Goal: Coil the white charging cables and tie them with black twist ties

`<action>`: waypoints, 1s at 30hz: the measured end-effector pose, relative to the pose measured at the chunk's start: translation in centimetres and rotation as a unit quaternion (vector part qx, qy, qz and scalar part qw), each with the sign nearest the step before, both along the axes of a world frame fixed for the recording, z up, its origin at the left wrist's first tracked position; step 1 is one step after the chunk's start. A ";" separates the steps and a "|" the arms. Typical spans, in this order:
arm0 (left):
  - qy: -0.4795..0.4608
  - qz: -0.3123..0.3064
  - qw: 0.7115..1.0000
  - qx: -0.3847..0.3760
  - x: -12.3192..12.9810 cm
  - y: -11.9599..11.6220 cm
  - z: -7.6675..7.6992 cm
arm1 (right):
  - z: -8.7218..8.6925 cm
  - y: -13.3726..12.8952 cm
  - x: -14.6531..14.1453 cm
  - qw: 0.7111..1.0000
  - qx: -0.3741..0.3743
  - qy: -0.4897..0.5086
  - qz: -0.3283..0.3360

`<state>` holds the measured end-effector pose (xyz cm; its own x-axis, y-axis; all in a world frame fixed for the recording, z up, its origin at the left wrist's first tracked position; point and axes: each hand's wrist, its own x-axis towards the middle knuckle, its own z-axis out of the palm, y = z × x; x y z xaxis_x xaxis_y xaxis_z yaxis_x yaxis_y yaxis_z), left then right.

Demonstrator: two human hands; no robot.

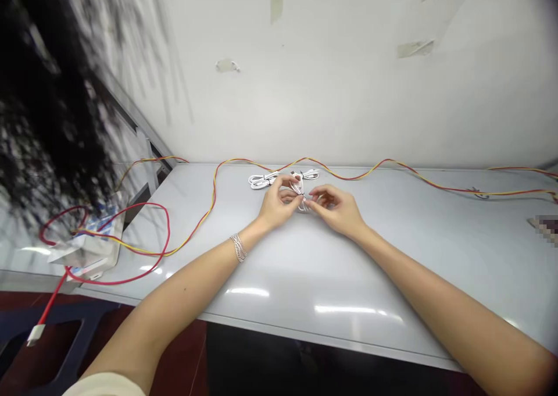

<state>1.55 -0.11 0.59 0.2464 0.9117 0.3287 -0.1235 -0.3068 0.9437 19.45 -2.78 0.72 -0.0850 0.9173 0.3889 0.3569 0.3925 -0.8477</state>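
Note:
My left hand (281,203) is closed around a coiled white cable (300,205), its thumb and fingers pinching the middle of the bundle. A thin black twist tie (301,193) crosses the coil there. My right hand (335,209) is at the right side of the coil, thumb and fingertips brought together at the tie; the exact grip is too small to make out. Just behind my hands lie more white cable bundles, one to the left (260,181) and one to the right (310,174), each bound with a dark tie.
A red and yellow wire (209,210) winds along the back of the grey table (279,268). At the left, a red cable (168,227) loops around a white box-like item (82,253). A blue stool (74,349) stands below. Dark hair blurs the upper left.

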 end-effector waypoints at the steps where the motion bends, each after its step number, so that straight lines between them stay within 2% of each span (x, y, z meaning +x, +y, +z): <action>1: 0.003 0.001 1.000 0.003 0.0 0.0 0.0 | 0.0 -0.1 0.0 1.000 0.011 -0.007 0.002; 7: 0.012 -0.007 1.000 0.026 -0.1 -0.1 0.1 | 0.4 -0.3 -0.2 0.998 0.057 -0.037 0.013; 15: 0.027 -0.012 0.998 0.060 -0.3 -0.1 -0.1 | 0.1 -0.1 -0.3 0.995 0.068 -0.064 0.020; 24: 0.037 -0.069 0.994 0.077 -0.7 0.2 -0.5 | 0.3 0.0 -0.2 0.997 0.024 -0.054 0.050; 30: 0.022 -0.074 0.995 0.059 -0.6 0.4 -0.3 | -0.6 0.6 0.1 0.998 -0.056 0.017 0.035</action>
